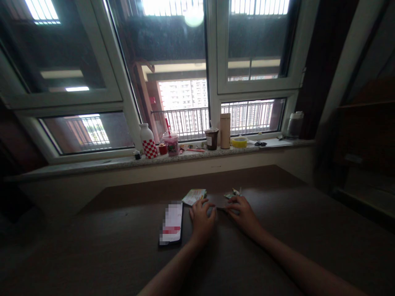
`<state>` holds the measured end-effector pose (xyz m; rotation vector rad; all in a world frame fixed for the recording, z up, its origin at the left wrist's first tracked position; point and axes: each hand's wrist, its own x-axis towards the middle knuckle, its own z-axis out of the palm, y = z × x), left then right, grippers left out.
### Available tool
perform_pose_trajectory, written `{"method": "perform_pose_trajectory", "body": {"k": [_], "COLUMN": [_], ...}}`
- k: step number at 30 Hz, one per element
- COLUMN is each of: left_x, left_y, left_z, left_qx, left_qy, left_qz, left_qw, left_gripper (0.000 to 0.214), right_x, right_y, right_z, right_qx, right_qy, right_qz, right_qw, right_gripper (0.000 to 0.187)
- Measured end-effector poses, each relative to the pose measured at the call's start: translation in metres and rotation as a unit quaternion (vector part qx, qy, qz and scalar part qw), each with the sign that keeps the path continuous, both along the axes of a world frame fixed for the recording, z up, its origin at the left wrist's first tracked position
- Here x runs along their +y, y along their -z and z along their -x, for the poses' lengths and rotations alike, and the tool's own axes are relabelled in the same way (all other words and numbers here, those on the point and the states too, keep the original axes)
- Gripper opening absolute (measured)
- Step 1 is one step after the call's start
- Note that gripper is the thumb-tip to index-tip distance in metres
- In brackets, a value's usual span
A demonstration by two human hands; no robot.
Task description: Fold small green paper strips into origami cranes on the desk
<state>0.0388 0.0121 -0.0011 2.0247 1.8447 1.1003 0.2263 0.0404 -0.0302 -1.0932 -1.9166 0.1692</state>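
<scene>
My left hand (203,220) rests on the brown table with its fingers bent and apart. Its fingertips are at the near edge of a green and white printed packet (194,197), and nothing shows in its grasp. Across a small gap, my right hand (243,213) pinches a thin dark stick-like object (221,209), which points toward the left hand. What kind of object it is, I cannot make out. Just beyond the right fingers lie small green and white scraps (233,193). A phone (173,224) with a lit screen lies left of my left hand.
Behind the table (129,246) runs a stone windowsill (123,163). On it stand a checkered white bottle (148,142), a pink drink cup (171,144), a dark drink cup (211,139), a tan flask (225,130), yellow tape (239,142), scissors (261,144) and a clear jug (295,124).
</scene>
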Motion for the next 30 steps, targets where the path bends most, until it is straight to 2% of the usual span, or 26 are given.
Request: {"method": "perform_pose_trajectory", "body": {"k": [5,9,14,22,30], "left_x": [0.001,-0.001,-0.001,0.0,-0.002], "left_y": [0.001,0.001,0.004,0.005,0.004], "left_z": [-0.001,-0.001,0.001,0.0,0.0], "left_qx": [0.026,0.049,0.084,0.098,0.101], "left_qy": [-0.013,-0.017,-0.019,-0.012,-0.004], "left_qz": [0.025,0.049,0.057,0.09,0.098], "left_qw": [0.999,0.997,0.995,0.991,0.99], "left_gripper": [0.021,0.021,0.018,0.02,0.021], "right_x": [-0.001,-0.005,-0.01,-0.004,0.007], "right_y": [0.002,-0.001,-0.006,-0.003,0.006], "right_z": [0.003,0.005,0.006,0.002,-0.002], "right_qx": [-0.057,-0.068,-0.078,-0.009,0.045], "right_qy": [-0.024,-0.069,-0.079,-0.093,-0.052], "right_qz": [0.017,0.058,0.094,0.127,0.159], "right_qw": [0.998,0.994,0.989,0.988,0.985], "right_gripper": [0.016,0.021,0.026,0.035,0.038]}}
